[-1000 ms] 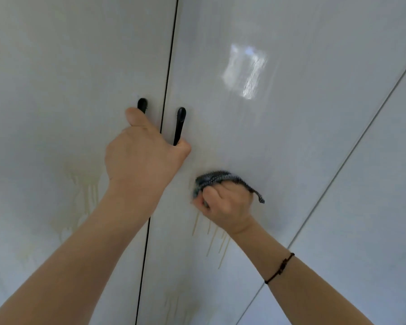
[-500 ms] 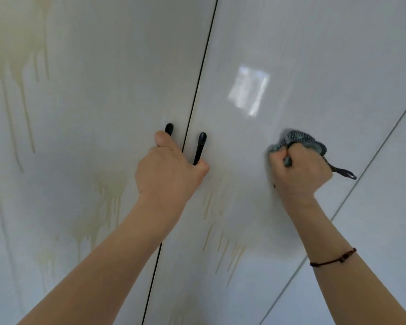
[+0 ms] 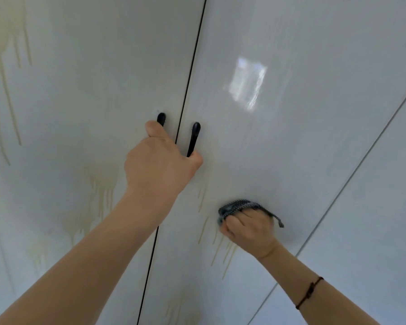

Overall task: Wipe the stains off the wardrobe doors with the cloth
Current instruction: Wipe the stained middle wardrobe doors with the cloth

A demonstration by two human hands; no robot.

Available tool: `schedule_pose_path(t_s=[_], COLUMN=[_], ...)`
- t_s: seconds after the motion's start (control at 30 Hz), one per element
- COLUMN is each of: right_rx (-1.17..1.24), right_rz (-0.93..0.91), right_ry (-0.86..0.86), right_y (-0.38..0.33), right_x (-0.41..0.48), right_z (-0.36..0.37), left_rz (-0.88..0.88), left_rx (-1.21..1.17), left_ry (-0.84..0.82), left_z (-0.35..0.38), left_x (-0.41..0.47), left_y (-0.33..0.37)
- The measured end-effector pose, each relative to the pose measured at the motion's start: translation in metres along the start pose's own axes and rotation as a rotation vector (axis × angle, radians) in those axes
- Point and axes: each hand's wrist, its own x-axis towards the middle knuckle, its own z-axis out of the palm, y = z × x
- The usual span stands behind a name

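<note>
— How are the hands set?

— Both arms reach up and forward. The left hand is at the right handle, knuckles toward the camera, with its curled fingers clasping the handle's lower end. Its thumb points up against the left handle, just across the door seam. The right hand is below the right handle and a little to its right. It is clenched into a fist around the cloth and pushes it flat against the middle door.

— And the cloth?

— It is dark grey-blue and ribbed, bunched up. Most of it bulges out above the knuckles, and a thin tail sticks out on the side away from the handle.

— The stains?

— Pale yellowish drips run down the middle door below the right handle, touching the fist's left edge. Wider runs mark the left door, lower and left of the handle, and more streaks lie far up and left of it.

— Anything inside the wardrobe?

— I cannot tell. The doors are shut, with only a thin dark seam beside the handle. A bright window reflection sits above and right of it, and a dark cord bracelet circles the right wrist.
</note>
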Motion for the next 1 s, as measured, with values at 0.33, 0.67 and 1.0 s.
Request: schedule_pose_path(t_s=[0.33, 0.67, 1.0], right_rx=[-0.282, -0.021, -0.164], right_rz=[0.311, 0.078, 0.053], right_ry=[0.357, 0.212, 0.160], right_y=[0.090, -0.007, 0.073], right_x=[0.139, 0.105, 0.055], right_z=[-0.039, 0.010, -0.040], left_rz=[-0.012, 0.008, 0.029], left_rx=[0.000, -0.030, -0.004], left_ry=[-0.036, -0.006, -0.008], left_z=[-0.003, -0.002, -0.006], left_x=[0.000, 0.001, -0.002], left_y=[0.001, -0.001, -0.005])
